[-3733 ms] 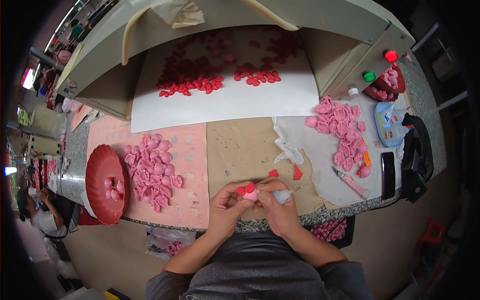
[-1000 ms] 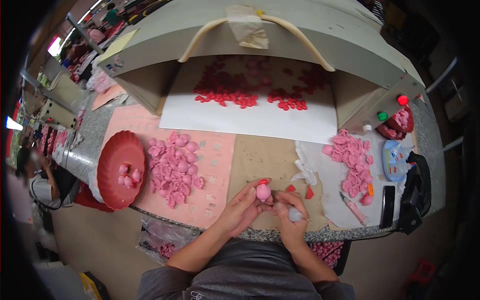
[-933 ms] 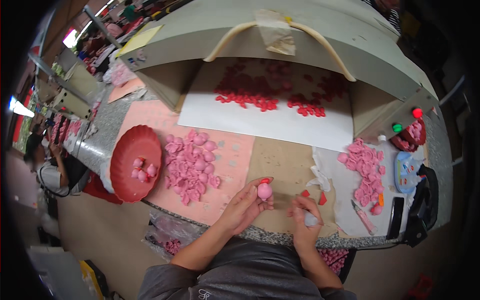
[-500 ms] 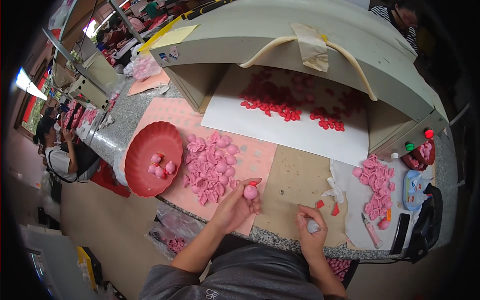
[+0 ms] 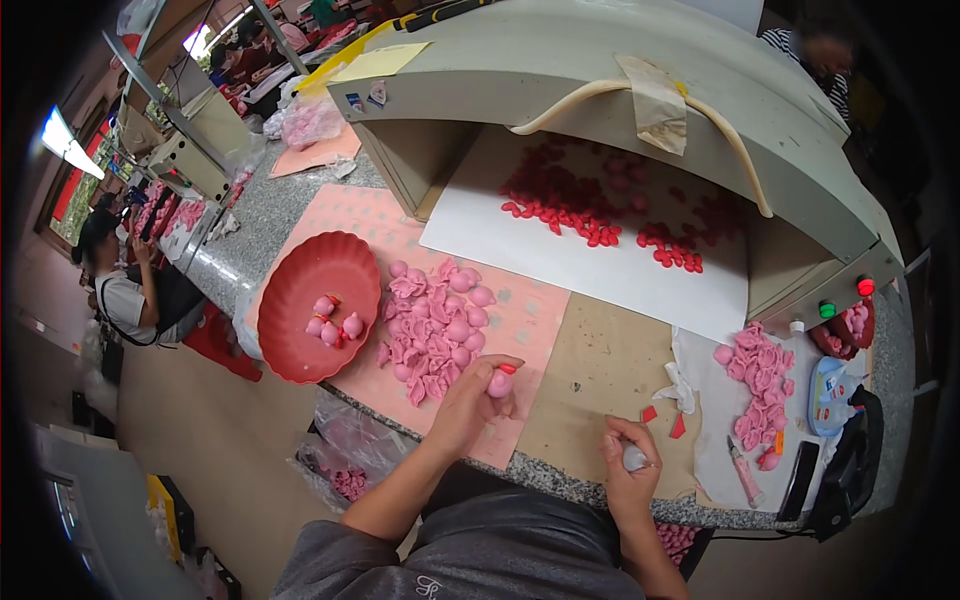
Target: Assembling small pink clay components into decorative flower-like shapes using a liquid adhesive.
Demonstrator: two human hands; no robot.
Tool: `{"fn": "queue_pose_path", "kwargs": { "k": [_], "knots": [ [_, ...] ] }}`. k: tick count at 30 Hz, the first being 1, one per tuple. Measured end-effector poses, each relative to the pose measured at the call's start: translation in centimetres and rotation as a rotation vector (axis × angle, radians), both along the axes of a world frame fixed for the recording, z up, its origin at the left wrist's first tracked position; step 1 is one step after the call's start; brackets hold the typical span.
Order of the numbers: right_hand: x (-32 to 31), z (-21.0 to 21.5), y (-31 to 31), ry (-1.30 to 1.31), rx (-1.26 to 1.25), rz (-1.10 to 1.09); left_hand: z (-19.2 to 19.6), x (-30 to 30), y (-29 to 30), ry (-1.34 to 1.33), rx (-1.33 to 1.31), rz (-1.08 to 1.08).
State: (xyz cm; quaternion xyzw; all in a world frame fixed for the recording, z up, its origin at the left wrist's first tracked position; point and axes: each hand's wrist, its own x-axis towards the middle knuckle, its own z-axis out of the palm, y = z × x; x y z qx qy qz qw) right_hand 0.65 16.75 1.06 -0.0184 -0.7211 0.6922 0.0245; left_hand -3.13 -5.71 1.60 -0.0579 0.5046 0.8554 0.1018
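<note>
Between thumb and fingers, my left hand (image 5: 462,408) pinches a small round pink figure (image 5: 500,385) with a glossy red piece (image 5: 508,368) at its top. My right hand (image 5: 630,485) is apart from it, over the table's front edge, curled around a small whitish rounded object (image 5: 635,458). Most of that object is hidden in the palm, so its kind does not show. Beyond my left hand lies a heap of pink balls and petal-like pink pieces (image 5: 435,330). A fluted red bowl (image 5: 283,285) to its left holds several pink figures with red parts.
A grey hooded machine (image 5: 560,70) stands at the back, many small red pieces (image 5: 585,230) on white paper under it. On the right are more pink pieces (image 5: 757,375), a tube (image 5: 745,478), a black phone (image 5: 797,480), a blue-and-white pack (image 5: 830,395) and two red scraps (image 5: 677,427).
The whole view has shifted slightly, moving the scene to the right. My left hand has turned the pink figure a little, its red piece now leaning right. Both hands keep their hold.
</note>
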Motion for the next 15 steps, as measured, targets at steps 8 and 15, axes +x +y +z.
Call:
{"fn": "queue_pose_path", "kwargs": {
  "k": [8,15],
  "knots": [
    [0.4,-1.0,0.7,0.057,-0.014,0.004,5.3,-1.8,-13.5,0.399,-1.734,0.598],
    [0.3,-1.3,0.6,0.065,-0.079,0.048,5.1,-3.2,-12.6,0.477,-1.837,0.562]
  ]
}}
